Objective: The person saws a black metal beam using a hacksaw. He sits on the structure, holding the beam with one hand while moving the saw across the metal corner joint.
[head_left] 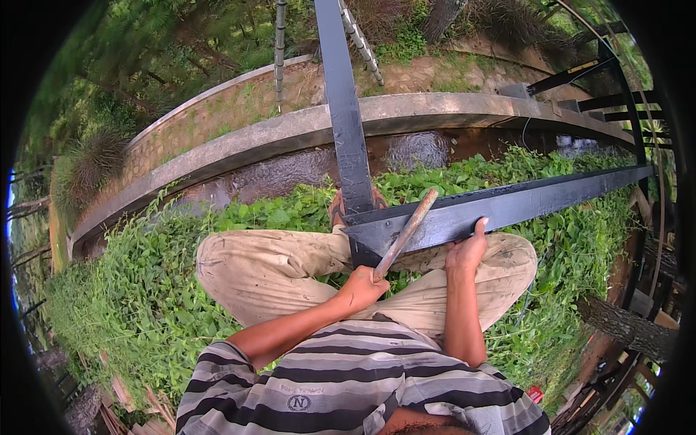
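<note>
Clearly, the left hand (362, 291) has its grip folded round the lower end of a worn brown rod (407, 233) — the fingers are curled tight and the knuckles face up. The rod slants up and to the right from that fist, passing in front of the near end of a long dark beam (507, 206), and its free tip stands just above the beam's upper edge. Whether the rod touches the beam's face, I cannot tell.

The right hand (466, 254) is at the beam's lower edge, farther along to the right, with its thumb raised against the beam's side. Its fingers are partly hidden there, so I cannot tell how firmly that grip is closed. The beam lies across in front of the seated person, over the lap of the stained tan trousers (272, 272), and runs off to the right toward a dark frame (631, 94). At its left end it meets a second dark beam (341, 87), which leads away toward the top of the view; the person's feet show on either side of that one, near the joint.

Leafy green plants (159, 272) spread below and around the legs. Beyond them lie a strip of shallow water (290, 171) and a curved concrete wall (250, 143) — with two ribbed poles (280, 54) farther back. A striped shirt (348, 377) fills the bottom.
</note>
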